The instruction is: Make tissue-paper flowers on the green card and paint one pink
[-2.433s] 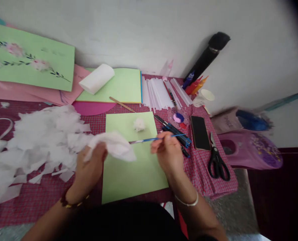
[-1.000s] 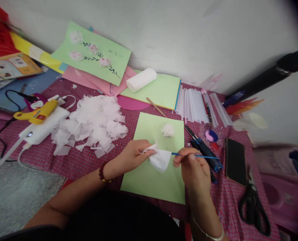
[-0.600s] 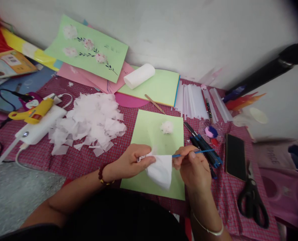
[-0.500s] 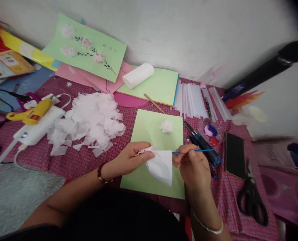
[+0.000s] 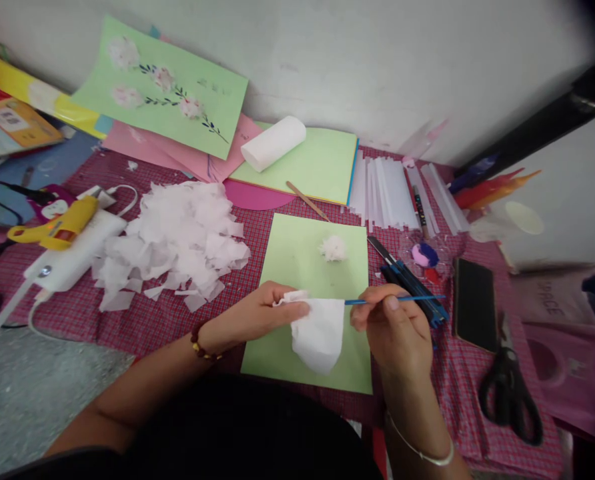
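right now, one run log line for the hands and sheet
left hand: pinching white tissue | right hand: holding thin blue stick, end at tissue | green sheet: below, white tissue flower on top

I'm at a craft table, likely at home: checked tablecloth [image 5: 257, 233], glue gun [image 5: 60, 227] at nine o'clock, scissors [image 5: 510, 393] at four, flowered card [image 5: 167, 90] at eleven.

And there's open room on the green sheet [image 5: 290, 257], just left of the white puff [image 5: 333, 249]! A slim lane of tablecloth [image 5: 256, 230] runs between sheet and scraps [image 5: 185, 233]. Nearer in, the tissue [image 5: 319, 337] and both hands block the way; off right, dark blue tools [image 5: 411, 288], phone [image 5: 475, 303] and scissors [image 5: 510, 387] crowd the passage.
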{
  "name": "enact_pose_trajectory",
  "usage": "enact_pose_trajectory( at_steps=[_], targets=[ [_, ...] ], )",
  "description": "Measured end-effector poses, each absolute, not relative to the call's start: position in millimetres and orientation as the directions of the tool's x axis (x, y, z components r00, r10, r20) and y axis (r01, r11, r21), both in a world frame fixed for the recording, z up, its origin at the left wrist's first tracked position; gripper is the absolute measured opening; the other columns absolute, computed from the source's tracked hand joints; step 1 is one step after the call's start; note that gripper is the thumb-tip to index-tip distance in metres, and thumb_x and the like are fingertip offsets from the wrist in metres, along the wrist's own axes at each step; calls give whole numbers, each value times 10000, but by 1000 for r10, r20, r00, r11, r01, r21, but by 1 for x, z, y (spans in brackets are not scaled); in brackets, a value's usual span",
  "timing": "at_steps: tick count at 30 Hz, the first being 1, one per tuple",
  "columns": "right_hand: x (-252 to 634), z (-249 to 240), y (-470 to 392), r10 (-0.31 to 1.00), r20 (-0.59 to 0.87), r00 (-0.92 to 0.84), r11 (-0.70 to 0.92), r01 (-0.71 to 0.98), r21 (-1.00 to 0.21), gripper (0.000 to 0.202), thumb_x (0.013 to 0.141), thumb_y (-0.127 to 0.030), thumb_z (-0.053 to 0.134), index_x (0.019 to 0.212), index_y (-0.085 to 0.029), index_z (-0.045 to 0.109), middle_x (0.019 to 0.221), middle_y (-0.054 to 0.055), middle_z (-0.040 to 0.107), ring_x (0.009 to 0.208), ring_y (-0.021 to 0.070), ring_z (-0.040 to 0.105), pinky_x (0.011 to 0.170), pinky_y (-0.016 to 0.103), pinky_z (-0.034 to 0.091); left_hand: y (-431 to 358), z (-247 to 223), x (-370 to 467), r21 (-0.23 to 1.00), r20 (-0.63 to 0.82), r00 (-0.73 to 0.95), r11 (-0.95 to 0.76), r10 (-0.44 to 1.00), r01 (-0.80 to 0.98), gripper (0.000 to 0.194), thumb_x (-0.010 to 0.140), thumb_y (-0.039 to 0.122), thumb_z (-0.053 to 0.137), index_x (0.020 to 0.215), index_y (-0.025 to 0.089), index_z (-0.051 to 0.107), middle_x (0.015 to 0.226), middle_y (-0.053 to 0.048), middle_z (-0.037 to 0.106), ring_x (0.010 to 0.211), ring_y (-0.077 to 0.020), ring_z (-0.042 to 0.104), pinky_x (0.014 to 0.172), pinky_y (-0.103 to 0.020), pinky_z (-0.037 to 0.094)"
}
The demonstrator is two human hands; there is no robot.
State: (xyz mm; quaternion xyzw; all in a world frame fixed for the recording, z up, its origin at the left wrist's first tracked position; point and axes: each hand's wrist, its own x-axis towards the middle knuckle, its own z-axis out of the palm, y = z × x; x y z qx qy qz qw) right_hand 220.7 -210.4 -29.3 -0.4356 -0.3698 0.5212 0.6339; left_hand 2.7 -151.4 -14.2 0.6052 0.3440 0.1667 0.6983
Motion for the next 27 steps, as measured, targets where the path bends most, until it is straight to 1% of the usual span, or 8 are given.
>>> enact_pose_trajectory(
  at_steps=[3, 5, 6, 8, 12, 16, 21, 27],
  targets=[
    [224, -29, -208, 949, -25, 316, 105, -389, -915, 196, 922, -375, 580, 861, -230, 697, 617, -9, 633, 492, 110, 527, 496, 259, 422, -153, -19, 1, 958, -47, 646, -148, 762, 244, 375, 926, 409, 502, 651, 157, 540, 613, 14, 479, 591, -101, 417, 550, -218, 332],
    [226, -29, -206, 920, -48, 389, 115, -386, -916, 203, 917, -400, 585, 852, -234, 682, 600, -21, 621, 465, 103, 505, 485, 256, 415, -153, -24, 1, 855, 176, 619, -430, 765, 288, 330, 934, 353, 529, 671, 158, 568, 631, 2, 506, 623, -110, 449, 579, -227, 346],
    [227, -29, -205, 913, -53, 405, 115, -379, -918, 213, 911, -416, 592, 842, -234, 676, 590, -25, 617, 450, 100, 495, 476, 255, 411, -153, -27, 1, 800, 261, 619, -525, 741, 291, 288, 940, 319, 533, 710, 159, 597, 645, -5, 528, 639, -114, 471, 590, -228, 354],
    [226, -29, -205, 911, -59, 407, 108, -376, -920, 230, 897, -438, 608, 821, -229, 670, 572, -31, 614, 425, 94, 479, 459, 253, 404, -153, -32, 2, 740, 339, 620, -608, 707, 289, 216, 954, 273, 524, 807, 162, 636, 680, -15, 571, 660, -114, 509, 600, -223, 370],
    [221, -31, -204, 922, -91, 376, 77, -410, -909, 248, 868, -452, 649, 792, -217, 667, 554, -30, 621, 396, 85, 470, 429, 244, 388, -154, -36, 6, 715, 347, 567, -602, 747, 356, 184, 935, 281, 572, 809, 160, 626, 677, -2, 569, 643, -103, 526, 584, -209, 369],
    [215, -37, -202, 926, -141, 351, 26, -430, -902, 250, 842, -465, 675, 790, -220, 673, 551, -22, 641, 386, 92, 475, 410, 246, 379, -156, -33, 8, 728, 378, 564, -612, 734, 310, 115, 908, 262, 618, 896, 152, 647, 729, -14, 629, 669, -103, 562, 593, -201, 392],
    [212, -44, -200, 920, -201, 335, -29, -453, -891, 286, 805, -484, 703, 790, -200, 671, 554, -19, 658, 387, 84, 486, 420, 225, 392, -157, -29, 8, 747, 371, 570, -600, 733, 286, 130, 892, 287, 629, 857, 166, 656, 705, -14, 640, 633, -107, 554, 563, -213, 397],
    [216, -40, -199, 913, -187, 362, 33, -524, -851, 267, 817, -476, 694, 788, -213, 665, 555, -45, 643, 379, 67, 461, 427, 219, 392, -154, -27, 10, 865, 262, 569, -451, 780, 220, 74, 844, 160, 610, 851, 158, 683, 720, -17, 625, 653, -104, 569, 588, -203, 410]
  ],
)
